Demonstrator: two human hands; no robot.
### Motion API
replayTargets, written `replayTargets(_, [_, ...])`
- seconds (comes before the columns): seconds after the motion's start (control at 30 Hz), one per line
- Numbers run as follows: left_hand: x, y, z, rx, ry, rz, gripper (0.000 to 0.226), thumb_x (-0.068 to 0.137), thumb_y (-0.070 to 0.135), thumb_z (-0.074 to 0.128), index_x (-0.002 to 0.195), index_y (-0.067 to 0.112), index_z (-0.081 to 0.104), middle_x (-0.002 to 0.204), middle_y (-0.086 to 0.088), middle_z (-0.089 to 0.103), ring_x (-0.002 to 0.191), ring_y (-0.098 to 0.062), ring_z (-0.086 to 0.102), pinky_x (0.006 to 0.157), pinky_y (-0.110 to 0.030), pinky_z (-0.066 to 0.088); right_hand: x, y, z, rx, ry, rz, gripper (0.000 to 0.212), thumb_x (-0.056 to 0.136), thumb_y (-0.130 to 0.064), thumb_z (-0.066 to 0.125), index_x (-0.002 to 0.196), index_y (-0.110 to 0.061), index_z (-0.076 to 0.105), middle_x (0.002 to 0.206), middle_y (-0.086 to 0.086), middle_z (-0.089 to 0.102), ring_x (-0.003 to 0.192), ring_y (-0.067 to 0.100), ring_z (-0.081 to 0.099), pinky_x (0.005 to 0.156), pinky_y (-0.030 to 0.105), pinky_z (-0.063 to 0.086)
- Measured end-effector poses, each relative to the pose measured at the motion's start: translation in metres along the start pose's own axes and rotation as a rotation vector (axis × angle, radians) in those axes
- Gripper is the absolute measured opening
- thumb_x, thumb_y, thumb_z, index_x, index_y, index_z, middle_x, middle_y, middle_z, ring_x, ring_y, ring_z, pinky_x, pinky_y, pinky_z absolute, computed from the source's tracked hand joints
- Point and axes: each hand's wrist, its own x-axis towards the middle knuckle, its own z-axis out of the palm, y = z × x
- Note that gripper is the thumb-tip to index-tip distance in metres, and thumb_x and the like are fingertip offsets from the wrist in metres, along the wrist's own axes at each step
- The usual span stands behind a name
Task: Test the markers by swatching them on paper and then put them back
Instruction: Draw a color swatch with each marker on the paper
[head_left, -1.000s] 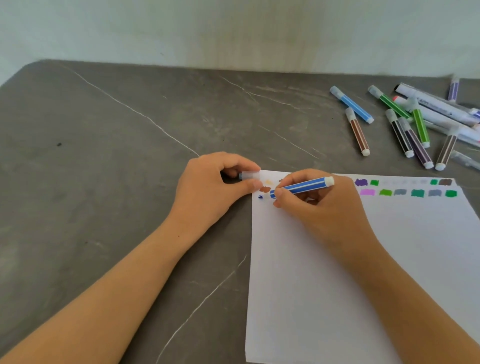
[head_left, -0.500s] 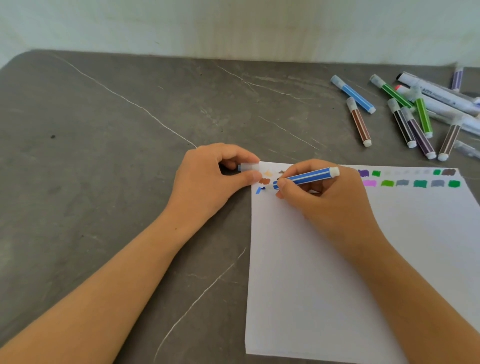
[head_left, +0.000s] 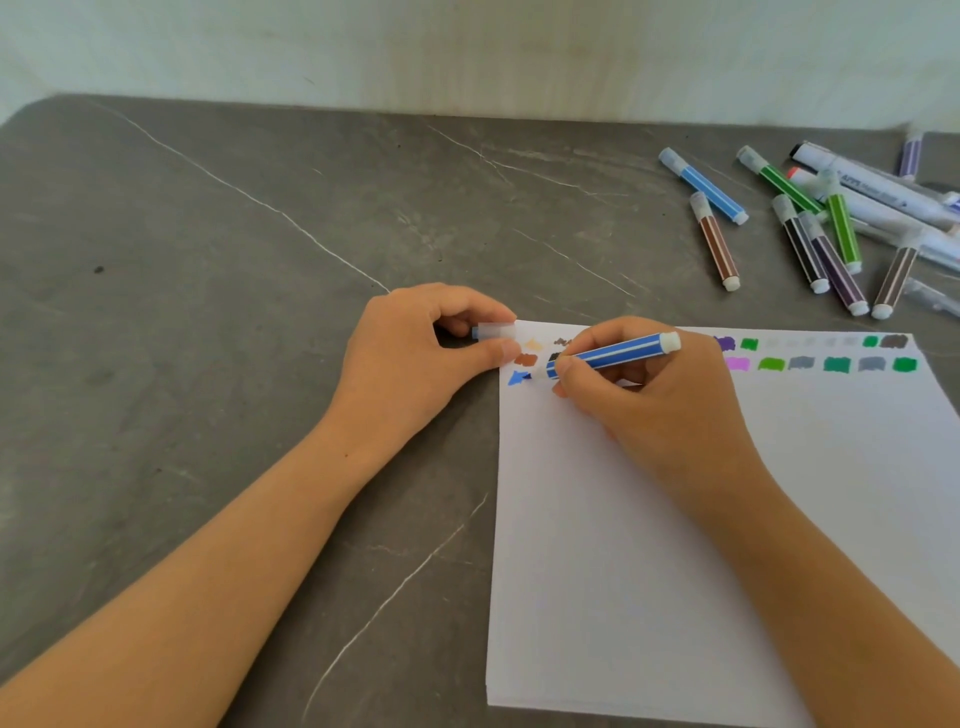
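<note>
A stack of white paper (head_left: 675, 545) lies on the grey table, with two rows of colour swatches (head_left: 836, 364) along its top edge. My right hand (head_left: 660, 395) grips an uncapped blue marker (head_left: 613, 353), its tip on the paper next to a fresh blue swatch (head_left: 517, 378) near the left corner. My left hand (head_left: 415, 364) rests at the paper's top left corner and pinches the clear marker cap (head_left: 493, 331) between thumb and fingers.
Several capped markers lie scattered at the back right: a light blue one (head_left: 706, 187), a brown one (head_left: 717, 244), green ones (head_left: 841, 228), dark purple ones (head_left: 831, 265) and larger white markers (head_left: 883, 192). The grey marbled table (head_left: 234, 260) ends at a pale wall behind.
The blue swatch by the paper's left corner has grown as my right hand moved the marker tip over it. My left hand kept holding the cap in place.
</note>
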Motion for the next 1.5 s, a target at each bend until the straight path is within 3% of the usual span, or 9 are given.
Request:
replayTargets(0.3, [0.0003, 0.0003, -0.0004, 0.009, 0.000, 0.003, 0.020, 0.072, 0.034, 0.078, 0.090, 0.038, 0.071, 0.082, 0.024, 0.065, 0.078, -0.003, 0.058, 0.067, -0.011, 0.044, -0.0011, -0.0006, -0.0011, 0.026, -0.021, 0.026, 0.011, 0.078, -0.023, 0.068, 0.072, -0.031, 0.064, 0.068, -0.012, 0.067, 0.061, 0.009, 0.064, 0.053, 0.015, 0.052])
replayTargets(0.53, [-0.0003, 0.0019, -0.0008, 0.005, -0.008, 0.003, 0.020, 0.073, 0.032, 0.078, 0.090, 0.038, 0.071, 0.082, 0.024, 0.064, 0.079, -0.001, 0.057, 0.068, -0.010, 0.044, -0.0008, 0.0009, -0.0015, 0.032, -0.005, 0.042, 0.002, 0.074, -0.030, 0.065, 0.072, -0.029, 0.065, 0.068, -0.010, 0.068, 0.061, 0.013, 0.064, 0.054, 0.022, 0.053])
replayTargets(0.93, [-0.0002, 0.0020, -0.0005, -0.010, -0.004, -0.015, 0.019, 0.072, 0.033, 0.078, 0.088, 0.038, 0.071, 0.083, 0.023, 0.066, 0.078, -0.002, 0.057, 0.067, -0.010, 0.043, -0.0014, 0.0007, -0.0027, 0.048, 0.020, 0.066, 0.003, 0.077, -0.023, 0.067, 0.076, -0.020, 0.068, 0.065, -0.004, 0.068, 0.056, 0.012, 0.061, 0.046, 0.020, 0.051])
replayTargets(1.5, [-0.0003, 0.0025, -0.0004, 0.000, -0.005, -0.015, 0.020, 0.071, 0.034, 0.078, 0.090, 0.036, 0.071, 0.083, 0.023, 0.065, 0.078, -0.002, 0.057, 0.067, -0.007, 0.041, -0.0013, 0.0001, -0.0033, 0.071, 0.025, 0.081, 0.003, 0.077, -0.020, 0.067, 0.074, -0.022, 0.067, 0.064, 0.000, 0.067, 0.052, 0.012, 0.061, 0.043, 0.021, 0.050])
